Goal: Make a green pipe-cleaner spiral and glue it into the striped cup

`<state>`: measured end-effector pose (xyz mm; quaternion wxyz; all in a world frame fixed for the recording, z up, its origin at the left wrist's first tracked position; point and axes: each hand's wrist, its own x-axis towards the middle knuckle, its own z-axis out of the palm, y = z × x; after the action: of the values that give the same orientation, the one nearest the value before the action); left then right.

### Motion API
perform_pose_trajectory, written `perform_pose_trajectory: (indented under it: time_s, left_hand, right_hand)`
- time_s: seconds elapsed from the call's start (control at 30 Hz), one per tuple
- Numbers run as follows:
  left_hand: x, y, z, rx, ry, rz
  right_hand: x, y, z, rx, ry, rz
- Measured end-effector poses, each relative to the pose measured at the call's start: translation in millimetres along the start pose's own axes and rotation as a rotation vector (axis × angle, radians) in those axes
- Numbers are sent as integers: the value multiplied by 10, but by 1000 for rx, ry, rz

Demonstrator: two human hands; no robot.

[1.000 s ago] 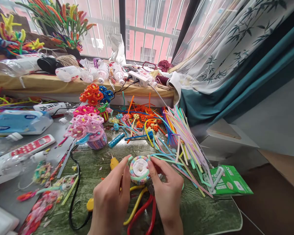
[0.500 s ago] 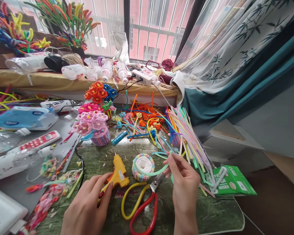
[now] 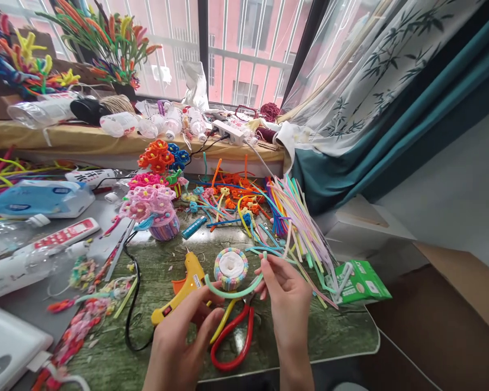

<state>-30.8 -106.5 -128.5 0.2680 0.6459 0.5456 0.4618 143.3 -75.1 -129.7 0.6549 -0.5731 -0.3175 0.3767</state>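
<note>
My right hand (image 3: 286, 290) pinches one end of a curved mint-green pipe cleaner (image 3: 236, 295). The pipe cleaner bows leftward in front of a small round pot (image 3: 231, 267), which is wrapped in pastel fuzzy bands and has white stuffing inside. At the pipe cleaner's free end is my left hand (image 3: 187, 331), thumb and fingers apart; whether a fingertip touches it I cannot tell. A yellow hot glue gun (image 3: 194, 271) lies just beyond that hand. Scissors with one red and one yellow handle (image 3: 238, 342) lie between the hands, their blades mostly hidden.
Bundled pastel pipe cleaners (image 3: 305, 222) and a green packet (image 3: 364, 279) are at the right. Pink fuzzy flowers in a pot (image 3: 165, 225) stand behind, near a blue glue stick-sized cylinder (image 3: 194, 227). Bottles, a remote (image 3: 65, 234) and a black cord (image 3: 127, 271) occupy the left.
My left hand has let go of the glue gun, which now lies on the table, and moved right to the pipe cleaner's free end. The view has shifted slightly right.
</note>
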Motion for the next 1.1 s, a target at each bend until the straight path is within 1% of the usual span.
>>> perform_pose_trajectory:
  time_s: [0.1, 0.17, 0.2, 0.23, 0.27, 0.3, 0.33, 0.37, 0.4, 0.47, 0.6, 0.67, 0.73, 0.83, 0.87, 0.93, 0.97, 1.0, 1.03, 1.1]
  left_hand:
    - [-35, 157, 177, -95, 101, -76]
    - [-42, 204, 228, -142, 142, -132]
    - [-39, 213, 231, -165, 152, -159]
    - [-32, 215, 221, -185, 160, -181]
    - [-22, 211, 200, -201, 168, -198]
    - [-8, 205, 173, -212, 176, -209]
    - [9, 197, 143, -217, 183, -216]
    - [26, 189, 114, -220, 188, -220]
    - [45, 183, 89, -223, 190, -222]
    - [80, 180, 55, -231, 184, -227]
    - [132, 192, 38, -238, 155, -209]
    - [156, 188, 30, -231, 142, -192]
    - [187, 170, 11, -224, 128, -175]
    - [248, 136, -29, -208, 61, -136]
    - [272, 131, -40, -200, 35, -121]
    - [319, 146, -48, -187, -1, -91]
    - [339, 168, -42, -184, 5, -81]
    - [356, 199, -30, -184, 34, -78]
    - [368, 238, -12, -187, 72, -77]
    - [376, 327, 33, -200, 186, -85]
  right_hand:
    - [-99, -33, -19, -17, -69, 4]
    - [-119, -31, -111, -49, -127, 2]
    - [-110, -17, -183, -84, -125, -9]
    - [-89, 7, -272, -138, -95, -29]
    - [-56, 40, -370, -218, -21, -63]
    - [-17, 82, -471, -334, 93, -106]
    - [26, 131, -567, -472, 162, -144]
    - [68, 184, -650, -617, 204, -173]
    - [106, 239, -714, -734, 183, -189]
    - [164, 340, -776, -795, 178, -195]
    - [217, 459, -735, -805, 152, -182]
    - [229, 459, -718, -778, 107, -159]
    - [231, 408, -721, -730, 40, -125]
    - [206, 220, -699, -607, -66, -70]
    - [189, 132, -666, -543, -88, -56]
    - [141, -56, -554, -196, -61, -5]
    - [112, -142, -478, -73, -76, 7]
    - [80, -216, -393, 23, -112, 16]
    - [46, -271, -303, 107, -159, 27]
    - [-25, -322, -124, 258, -249, 56]
